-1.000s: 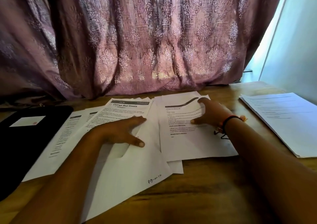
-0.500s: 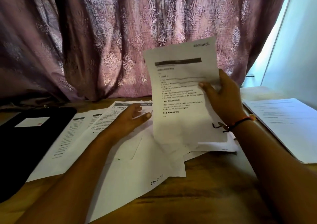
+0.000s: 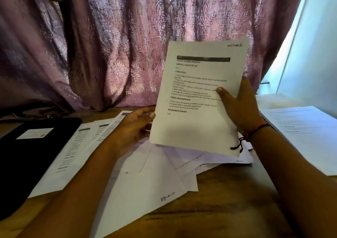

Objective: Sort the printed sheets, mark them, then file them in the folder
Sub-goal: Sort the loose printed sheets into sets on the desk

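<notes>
A printed sheet (image 3: 197, 95) with a dark header bar and a handwritten note in its top right corner stands upright in front of me. My right hand (image 3: 237, 106) grips its right edge, thumb across the text. My left hand (image 3: 135, 126) pinches its left edge near the lower half. Below it, several loose printed sheets (image 3: 145, 174) lie fanned and overlapping on the wooden table (image 3: 218, 210). A black folder (image 3: 27, 155) with a white label lies flat at the left.
A neat stack of printed pages (image 3: 306, 135) lies at the right side of the table. A patterned purple curtain (image 3: 127, 46) hangs right behind the table. A pale wall or window frame (image 3: 313, 55) rises at the right.
My right hand lifted one sheet off the table and raised it upright. My left hand left the sheets on the table and took hold of the lifted sheet's left edge.
</notes>
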